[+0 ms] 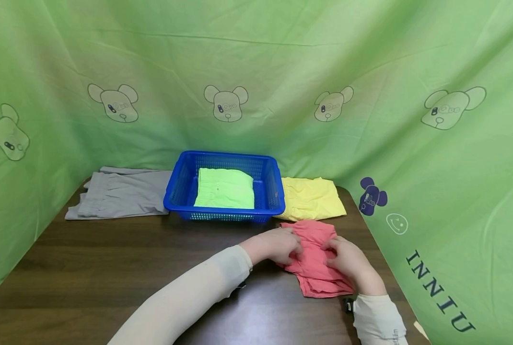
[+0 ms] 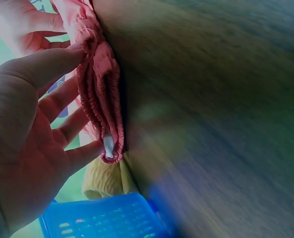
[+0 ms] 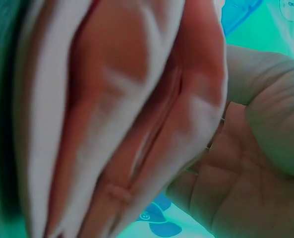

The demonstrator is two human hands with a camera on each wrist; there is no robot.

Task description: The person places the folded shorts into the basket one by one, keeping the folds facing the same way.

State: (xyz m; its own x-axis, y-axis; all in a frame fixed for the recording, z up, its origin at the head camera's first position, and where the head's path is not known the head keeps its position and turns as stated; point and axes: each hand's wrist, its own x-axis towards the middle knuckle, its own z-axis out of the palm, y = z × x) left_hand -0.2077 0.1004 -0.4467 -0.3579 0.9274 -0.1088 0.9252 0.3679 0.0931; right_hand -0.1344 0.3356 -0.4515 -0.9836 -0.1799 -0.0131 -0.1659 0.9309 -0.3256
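A folded red garment (image 1: 310, 244) lies on the table at the right. My left hand (image 1: 280, 244) rests on its left side, fingertips bent down onto the cloth. In the left wrist view, the thumb and spread fingers (image 2: 62, 101) touch the gathered elastic waistband (image 2: 104, 84), where a small white tag (image 2: 108, 145) shows. On the garment's right side, my right hand (image 1: 347, 258) lays its fingertips and thumb on the fabric. From the right wrist, the layered folds (image 3: 137, 124) fill the view and hide the fingertips of that hand (image 3: 236, 134).
A blue basket (image 1: 224, 211) behind the hands holds a folded neon-green garment (image 1: 225, 188). Grey clothing (image 1: 124, 194) lies left of it, and a folded yellow garment (image 1: 312, 197) lies right of it, behind the red one. Green curtains (image 1: 256, 57) surround the wooden table (image 1: 88, 268).
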